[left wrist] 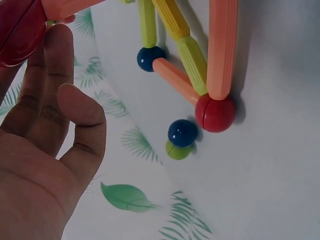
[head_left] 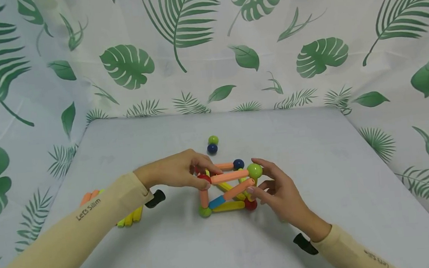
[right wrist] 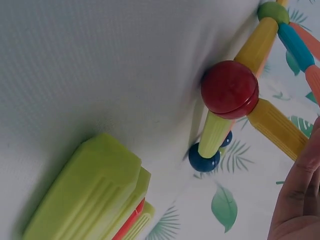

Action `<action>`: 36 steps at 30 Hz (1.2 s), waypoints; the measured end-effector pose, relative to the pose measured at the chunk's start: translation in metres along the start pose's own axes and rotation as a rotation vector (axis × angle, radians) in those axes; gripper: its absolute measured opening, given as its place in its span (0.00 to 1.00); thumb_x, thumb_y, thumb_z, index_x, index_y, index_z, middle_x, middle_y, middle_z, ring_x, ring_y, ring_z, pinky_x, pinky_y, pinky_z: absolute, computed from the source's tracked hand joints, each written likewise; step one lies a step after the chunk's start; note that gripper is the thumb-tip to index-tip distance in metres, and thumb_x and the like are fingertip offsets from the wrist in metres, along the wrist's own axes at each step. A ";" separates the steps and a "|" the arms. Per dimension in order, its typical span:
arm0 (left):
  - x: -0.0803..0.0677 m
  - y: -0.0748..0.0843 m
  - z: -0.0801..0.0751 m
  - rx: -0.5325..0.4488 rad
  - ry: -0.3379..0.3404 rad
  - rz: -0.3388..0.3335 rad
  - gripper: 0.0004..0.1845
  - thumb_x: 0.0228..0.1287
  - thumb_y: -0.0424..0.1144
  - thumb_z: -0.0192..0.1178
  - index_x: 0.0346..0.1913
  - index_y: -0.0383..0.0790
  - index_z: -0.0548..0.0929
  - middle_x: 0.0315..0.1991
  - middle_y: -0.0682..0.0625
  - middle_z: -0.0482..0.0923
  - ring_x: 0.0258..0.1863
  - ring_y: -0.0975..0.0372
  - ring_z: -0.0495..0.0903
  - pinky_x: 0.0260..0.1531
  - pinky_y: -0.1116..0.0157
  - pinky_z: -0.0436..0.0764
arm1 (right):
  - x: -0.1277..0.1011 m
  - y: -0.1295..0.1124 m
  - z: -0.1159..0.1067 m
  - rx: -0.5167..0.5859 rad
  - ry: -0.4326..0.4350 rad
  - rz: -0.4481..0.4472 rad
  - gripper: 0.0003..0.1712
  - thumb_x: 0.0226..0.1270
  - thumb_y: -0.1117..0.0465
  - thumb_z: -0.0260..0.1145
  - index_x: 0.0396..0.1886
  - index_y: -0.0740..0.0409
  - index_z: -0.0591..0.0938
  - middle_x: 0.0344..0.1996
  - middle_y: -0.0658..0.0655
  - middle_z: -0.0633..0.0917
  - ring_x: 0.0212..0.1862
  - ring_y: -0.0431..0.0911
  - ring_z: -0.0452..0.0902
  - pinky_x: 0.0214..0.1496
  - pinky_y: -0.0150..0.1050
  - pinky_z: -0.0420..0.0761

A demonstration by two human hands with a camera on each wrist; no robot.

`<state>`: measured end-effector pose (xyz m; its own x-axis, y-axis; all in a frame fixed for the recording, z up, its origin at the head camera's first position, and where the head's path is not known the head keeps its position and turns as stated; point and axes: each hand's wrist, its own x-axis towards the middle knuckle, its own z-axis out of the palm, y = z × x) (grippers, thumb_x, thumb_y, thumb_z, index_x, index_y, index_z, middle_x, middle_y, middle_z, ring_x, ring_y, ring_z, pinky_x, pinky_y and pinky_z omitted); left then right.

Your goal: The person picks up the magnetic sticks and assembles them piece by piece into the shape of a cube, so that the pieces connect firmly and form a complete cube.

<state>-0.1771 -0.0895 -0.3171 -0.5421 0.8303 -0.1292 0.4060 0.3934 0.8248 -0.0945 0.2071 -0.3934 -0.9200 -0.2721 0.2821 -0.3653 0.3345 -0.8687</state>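
Our left hand (head_left: 179, 172) pinches the red ball (head_left: 204, 178) at the near top corner of the rod-and-ball frame (head_left: 226, 190), which stands between our fingers on the table (head_left: 314, 151). Our right hand (head_left: 279, 190) curls round the green ball (head_left: 254, 171). Light and stiff, we judge, but the joints likely pull apart: hold it by the balls.
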 end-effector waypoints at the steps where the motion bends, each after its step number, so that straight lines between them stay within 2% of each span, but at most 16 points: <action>1: 0.000 0.000 0.000 0.000 -0.001 0.005 0.21 0.63 0.37 0.67 0.60 0.47 0.86 0.51 0.56 0.82 0.42 0.57 0.76 0.41 0.56 0.77 | 0.000 0.000 0.000 0.002 0.001 0.002 0.42 0.65 0.67 0.73 0.75 0.40 0.68 0.57 0.58 0.80 0.32 0.54 0.85 0.28 0.42 0.84; 8: 0.000 -0.001 0.000 -0.015 -0.007 0.021 0.21 0.63 0.37 0.67 0.60 0.45 0.85 0.52 0.56 0.82 0.41 0.56 0.77 0.38 0.62 0.77 | 0.003 -0.002 0.001 0.000 0.029 0.015 0.38 0.64 0.66 0.75 0.71 0.43 0.70 0.55 0.57 0.81 0.29 0.53 0.85 0.25 0.40 0.82; 12: 0.000 -0.002 0.001 -0.021 -0.008 0.054 0.21 0.63 0.36 0.67 0.60 0.45 0.86 0.51 0.55 0.82 0.39 0.56 0.77 0.34 0.64 0.74 | 0.003 -0.005 0.004 -0.008 0.058 0.003 0.36 0.63 0.66 0.75 0.68 0.47 0.72 0.54 0.57 0.82 0.28 0.51 0.84 0.24 0.38 0.81; 17: -0.002 -0.002 0.001 -0.028 -0.014 0.094 0.20 0.65 0.36 0.66 0.60 0.46 0.85 0.52 0.56 0.83 0.41 0.57 0.77 0.34 0.63 0.73 | 0.004 -0.007 0.006 -0.022 0.090 -0.018 0.31 0.64 0.66 0.75 0.64 0.50 0.74 0.53 0.57 0.82 0.25 0.48 0.83 0.23 0.37 0.79; 19: -0.003 -0.002 0.001 -0.023 -0.010 0.091 0.20 0.65 0.37 0.66 0.60 0.46 0.85 0.51 0.58 0.83 0.42 0.57 0.77 0.36 0.61 0.74 | 0.004 -0.006 0.005 -0.037 0.089 -0.018 0.32 0.63 0.66 0.75 0.65 0.49 0.74 0.53 0.56 0.82 0.25 0.47 0.82 0.24 0.37 0.80; 24: -0.007 0.001 -0.001 0.063 0.017 0.053 0.20 0.64 0.40 0.70 0.59 0.50 0.86 0.44 0.62 0.84 0.40 0.59 0.78 0.39 0.60 0.77 | 0.005 -0.004 0.002 -0.101 0.052 -0.009 0.34 0.62 0.64 0.76 0.66 0.45 0.75 0.52 0.52 0.83 0.25 0.46 0.81 0.26 0.38 0.81; 29: -0.015 0.008 -0.002 0.141 0.028 0.029 0.19 0.62 0.39 0.72 0.57 0.48 0.87 0.37 0.61 0.84 0.42 0.61 0.78 0.42 0.60 0.78 | 0.006 -0.004 0.000 -0.090 0.006 -0.008 0.29 0.64 0.64 0.75 0.63 0.45 0.76 0.46 0.49 0.84 0.26 0.49 0.81 0.27 0.39 0.81; 34: -0.025 0.015 -0.003 0.181 0.037 -0.006 0.14 0.62 0.37 0.72 0.51 0.49 0.88 0.37 0.62 0.84 0.41 0.63 0.79 0.40 0.59 0.79 | 0.002 -0.007 0.002 -0.114 -0.029 -0.051 0.27 0.62 0.65 0.76 0.59 0.47 0.78 0.41 0.46 0.84 0.31 0.44 0.79 0.29 0.37 0.81; 36: -0.027 0.015 -0.005 0.204 0.043 -0.018 0.14 0.61 0.37 0.72 0.49 0.50 0.88 0.37 0.63 0.84 0.41 0.64 0.79 0.44 0.58 0.77 | 0.001 -0.009 0.004 -0.128 -0.051 -0.084 0.27 0.61 0.65 0.77 0.59 0.49 0.78 0.40 0.46 0.84 0.31 0.43 0.79 0.30 0.37 0.81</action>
<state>-0.1600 -0.1085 -0.2981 -0.5802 0.8062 -0.1158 0.5339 0.4839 0.6934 -0.0918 0.2003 -0.3864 -0.8782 -0.3484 0.3278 -0.4589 0.4204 -0.7827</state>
